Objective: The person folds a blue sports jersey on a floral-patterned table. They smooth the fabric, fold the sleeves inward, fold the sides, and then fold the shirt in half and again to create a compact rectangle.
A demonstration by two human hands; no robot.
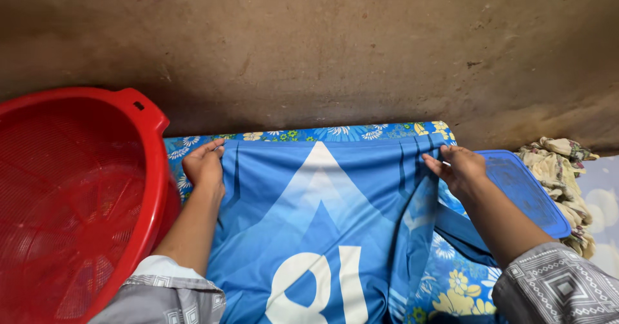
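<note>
A blue sports shirt (322, 227) with white markings lies spread flat on a blue floral cloth (303, 134). My left hand (205, 166) pinches the shirt's far left edge. Over at the far right edge, my right hand (461, 168) grips the fabric, which bunches into folds there. Both forearms reach forward from grey patterned sleeves at the bottom of the view.
A large red plastic basket (71, 195) stands at the left, touching the floral surface. A blue plastic lid (525, 192) lies to the right, with a crumpled floral cloth (561, 169) beyond it. A brown rough wall (322, 47) closes off the far side.
</note>
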